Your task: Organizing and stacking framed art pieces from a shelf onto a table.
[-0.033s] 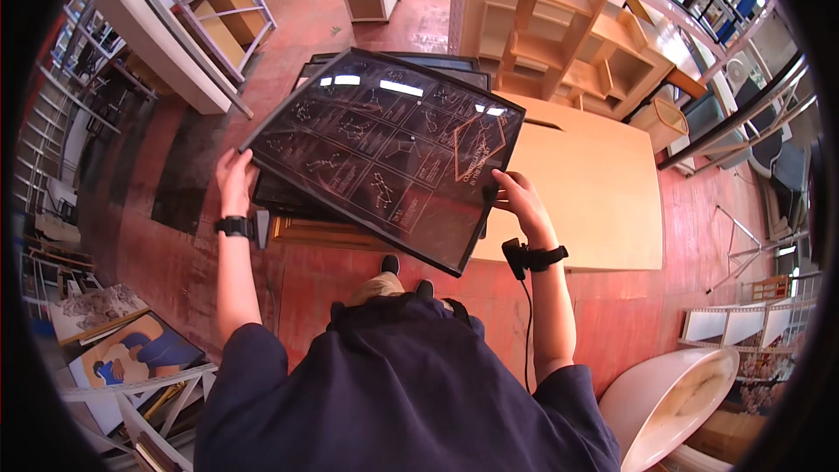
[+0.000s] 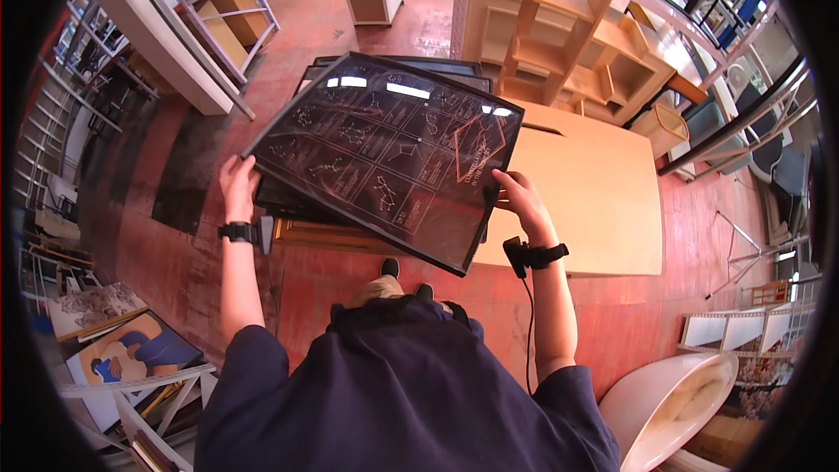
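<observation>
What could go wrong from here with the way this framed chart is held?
The left hand holds the dark framed chart only near one corner, so that side might slip. If it fell, its nearest corner could land near the shoes. Its edge could also scrape the dark frames showing beyond it.

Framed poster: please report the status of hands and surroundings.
Left hand holding left corner; right hand gripping right edge. Framed poster held askew. Other frames underneath.
</observation>
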Demonstrator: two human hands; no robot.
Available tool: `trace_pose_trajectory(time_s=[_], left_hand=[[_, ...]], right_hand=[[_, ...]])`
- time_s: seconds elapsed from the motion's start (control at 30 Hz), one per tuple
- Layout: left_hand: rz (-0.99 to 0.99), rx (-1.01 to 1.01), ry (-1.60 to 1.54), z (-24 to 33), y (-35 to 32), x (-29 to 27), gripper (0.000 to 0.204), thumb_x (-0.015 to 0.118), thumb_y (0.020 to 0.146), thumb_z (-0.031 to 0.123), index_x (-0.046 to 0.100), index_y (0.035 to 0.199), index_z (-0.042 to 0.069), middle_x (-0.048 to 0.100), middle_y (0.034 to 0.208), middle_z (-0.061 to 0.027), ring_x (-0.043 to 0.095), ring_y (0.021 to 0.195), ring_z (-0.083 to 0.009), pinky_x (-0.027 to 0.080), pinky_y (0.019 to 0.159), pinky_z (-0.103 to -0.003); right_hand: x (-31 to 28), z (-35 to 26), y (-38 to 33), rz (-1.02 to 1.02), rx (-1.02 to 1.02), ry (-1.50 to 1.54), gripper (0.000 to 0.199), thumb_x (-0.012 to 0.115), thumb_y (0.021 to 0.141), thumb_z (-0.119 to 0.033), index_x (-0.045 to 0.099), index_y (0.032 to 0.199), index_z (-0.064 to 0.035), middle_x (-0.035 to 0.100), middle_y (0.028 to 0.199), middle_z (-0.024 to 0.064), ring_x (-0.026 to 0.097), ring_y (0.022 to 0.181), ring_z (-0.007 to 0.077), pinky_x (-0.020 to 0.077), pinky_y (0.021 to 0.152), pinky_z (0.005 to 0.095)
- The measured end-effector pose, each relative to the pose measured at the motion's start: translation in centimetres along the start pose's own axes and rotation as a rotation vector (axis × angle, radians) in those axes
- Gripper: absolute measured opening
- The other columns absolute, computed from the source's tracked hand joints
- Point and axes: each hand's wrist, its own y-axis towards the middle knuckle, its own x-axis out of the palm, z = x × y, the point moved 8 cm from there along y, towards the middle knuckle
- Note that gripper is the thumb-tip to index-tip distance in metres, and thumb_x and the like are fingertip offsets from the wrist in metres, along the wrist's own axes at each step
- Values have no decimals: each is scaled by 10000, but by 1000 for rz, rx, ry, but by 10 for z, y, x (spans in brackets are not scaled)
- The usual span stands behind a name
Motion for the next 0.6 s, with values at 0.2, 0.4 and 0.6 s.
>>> trace_pose_trajectory(time_s=[0.2,0.4,0.6], left_hand=[[60,-12,-141,-38,-28,-29,553,660,823,87,360,1281,17,535,1151,-129,576,1018,-243,492,857,-367],[-46,25,227,-8,-63,-44,634,590,885,360,323,1367,47,447,1267,-148,428,1206,-253,294,1046,-405],[-48,425,623,48,-118,-19,591,547,918,261,286,1401,42,415,1355,-171,382,1262,-288,282,1057,-412]], right_hand=[[11,-16,52,-92,-26,-156,508,585,874,-384,560,1114,63,636,964,108,618,847,178,506,762,304],[6,-25,81,-36,-161,-309,620,610,855,-409,483,1221,76,625,1035,146,597,963,211,469,847,329],[-30,-64,39,261,-526,-241,475,551,909,-324,485,1244,5,542,1231,191,527,1124,293,419,943,379]])
